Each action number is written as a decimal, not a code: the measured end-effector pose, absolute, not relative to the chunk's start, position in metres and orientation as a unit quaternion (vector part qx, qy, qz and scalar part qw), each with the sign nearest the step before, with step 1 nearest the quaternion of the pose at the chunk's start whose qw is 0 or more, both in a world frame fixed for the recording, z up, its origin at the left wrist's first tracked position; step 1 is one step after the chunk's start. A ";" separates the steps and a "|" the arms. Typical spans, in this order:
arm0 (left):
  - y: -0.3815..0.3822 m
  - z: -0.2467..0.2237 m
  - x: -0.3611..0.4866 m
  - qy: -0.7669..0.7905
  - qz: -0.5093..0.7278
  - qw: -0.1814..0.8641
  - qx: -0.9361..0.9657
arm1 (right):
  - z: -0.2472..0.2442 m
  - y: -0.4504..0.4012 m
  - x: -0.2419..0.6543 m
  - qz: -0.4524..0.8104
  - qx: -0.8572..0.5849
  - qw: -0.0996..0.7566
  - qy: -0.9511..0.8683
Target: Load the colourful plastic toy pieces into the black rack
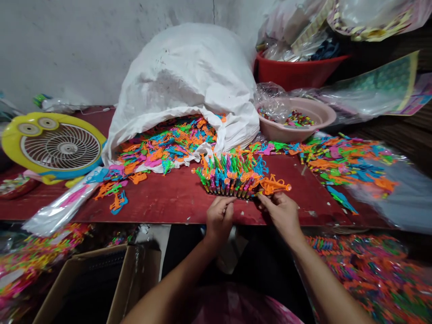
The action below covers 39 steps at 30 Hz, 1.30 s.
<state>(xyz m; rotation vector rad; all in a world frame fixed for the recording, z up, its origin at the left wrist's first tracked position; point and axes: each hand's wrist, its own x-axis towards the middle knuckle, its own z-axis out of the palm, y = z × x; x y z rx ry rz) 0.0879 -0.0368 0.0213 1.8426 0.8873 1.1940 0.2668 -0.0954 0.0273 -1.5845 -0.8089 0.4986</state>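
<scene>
On the red table a dark strip point(236, 196) holds a dense row of small bright plastic toys point(229, 173) in orange, green, blue, pink and purple, standing on end. My left hand point(219, 218) is closed at the near edge of the strip, its fingertips pinching there. At the strip's right end my right hand point(281, 211) pinches an orange plastic toy point(275, 183) with a yellow tip, which lies tilted beside the row. My fingers partly hide the contact between the yellow tip and the strip.
A white sack point(189, 67) spills loose toys behind the row. To the left stands a yellow fan point(64, 146); to the right are a pink basin point(297, 128), a red tub point(293, 72) and a loose toy pile point(351, 157). A cardboard box point(124, 279) sits below the table edge.
</scene>
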 end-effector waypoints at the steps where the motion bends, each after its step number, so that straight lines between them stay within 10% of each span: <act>1: -0.036 0.021 0.086 0.353 0.471 0.373 0.717 | 0.023 -0.095 0.268 0.208 -0.685 0.600 -0.356; 17: -0.034 0.036 0.071 0.341 0.548 0.288 0.708 | 0.028 -0.105 0.254 -0.113 -0.691 0.416 -0.580; 23: -0.022 0.095 0.080 0.297 0.490 0.092 0.815 | 0.024 -0.100 0.249 -0.103 -0.709 0.375 -0.589; 39: 0.001 0.137 0.113 0.166 0.333 0.107 0.922 | 0.029 -0.088 0.249 -0.118 -0.754 0.297 -0.574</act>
